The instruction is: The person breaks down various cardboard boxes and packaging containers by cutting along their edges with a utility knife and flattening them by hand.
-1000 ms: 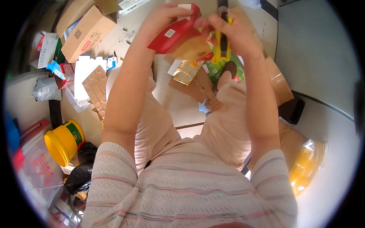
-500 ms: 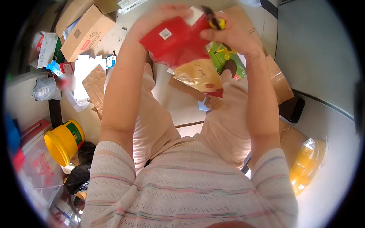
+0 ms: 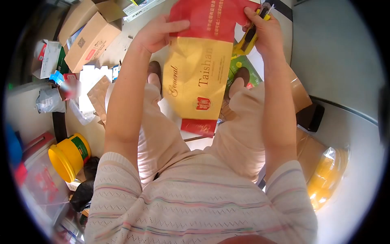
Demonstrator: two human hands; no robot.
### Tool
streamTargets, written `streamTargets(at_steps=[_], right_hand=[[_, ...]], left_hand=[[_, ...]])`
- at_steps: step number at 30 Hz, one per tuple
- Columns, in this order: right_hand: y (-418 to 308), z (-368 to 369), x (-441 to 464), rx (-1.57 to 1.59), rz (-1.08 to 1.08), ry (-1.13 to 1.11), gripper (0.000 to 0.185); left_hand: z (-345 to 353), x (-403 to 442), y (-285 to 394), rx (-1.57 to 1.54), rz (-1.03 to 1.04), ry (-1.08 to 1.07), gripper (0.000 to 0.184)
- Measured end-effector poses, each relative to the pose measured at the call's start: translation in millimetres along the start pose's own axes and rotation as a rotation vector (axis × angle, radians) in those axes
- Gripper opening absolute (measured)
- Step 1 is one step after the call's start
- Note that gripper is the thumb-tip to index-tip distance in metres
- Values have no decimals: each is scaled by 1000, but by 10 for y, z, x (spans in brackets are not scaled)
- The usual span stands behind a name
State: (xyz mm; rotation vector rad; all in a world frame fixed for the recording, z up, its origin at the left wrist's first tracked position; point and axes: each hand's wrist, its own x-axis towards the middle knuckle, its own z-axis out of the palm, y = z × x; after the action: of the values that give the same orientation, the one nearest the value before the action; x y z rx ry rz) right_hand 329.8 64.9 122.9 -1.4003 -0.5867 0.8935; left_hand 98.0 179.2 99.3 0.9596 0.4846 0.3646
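A red and gold cigarette carton (image 3: 199,77), printed "Taishan" and opened out flat, hangs in front of my knees. My left hand (image 3: 160,34) is closed on its upper left edge, thumb lying over the red part. At the upper right corner, my right hand (image 3: 266,32) pinches the red board and also keeps hold of a yellow and black utility knife (image 3: 248,38). The knife points down and to the left, beside the carton's right edge. Whether its blade is out, I cannot tell.
Cardboard boxes (image 3: 92,42) stand at the upper left, near white card pieces (image 3: 93,87). A yellow bucket (image 3: 70,156) sits at left. Between my feet and the right wall lie a green box (image 3: 245,67) and flattened cardboard (image 3: 298,89). Wrapped yellow items (image 3: 329,173) are at lower right.
The carton has swung from a tilted, folded position to hang spread out, its gold face towards me. My left hand has moved down slightly, and the knife in my right hand has turned to point downwards.
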Motion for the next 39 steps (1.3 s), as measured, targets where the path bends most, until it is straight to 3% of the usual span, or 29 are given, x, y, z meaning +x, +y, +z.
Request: streamTargets(at_steps=[4, 7, 11, 14, 17, 19, 24, 30, 33, 39], right_hand=[[-435, 313, -345, -608, 4, 184, 17], [-126, 245, -196, -590, -134, 109, 35], [12, 547, -430, -765, -229, -151, 75], [92, 692, -534, -808, -162, -325, 81], [24, 713, -554, -856, -219, -337, 71], [-62, 703, -525, -907, -116, -382, 59], [155, 466, -275, -938, -152, -222, 26], [68, 197, -73, -190, -56, 18, 22], [13, 56, 15, 54, -36, 147, 23], [-30, -129, 161, 323, -106, 413, 20]], left_hand=[[148, 14, 18, 43, 81, 286, 32], [47, 106, -15, 66, 218, 415, 29], [14, 189, -145, 156, 344, 511, 26], [150, 176, -116, 64, 238, 515, 28], [164, 134, -58, -4, 132, 456, 28], [207, 103, -42, -39, 106, 367, 26], [262, 76, -53, -104, 118, 202, 49], [143, 182, -190, 551, 26, 376, 62], [205, 180, -280, 800, 267, 426, 53], [464, 29, -277, 887, 378, 544, 32]])
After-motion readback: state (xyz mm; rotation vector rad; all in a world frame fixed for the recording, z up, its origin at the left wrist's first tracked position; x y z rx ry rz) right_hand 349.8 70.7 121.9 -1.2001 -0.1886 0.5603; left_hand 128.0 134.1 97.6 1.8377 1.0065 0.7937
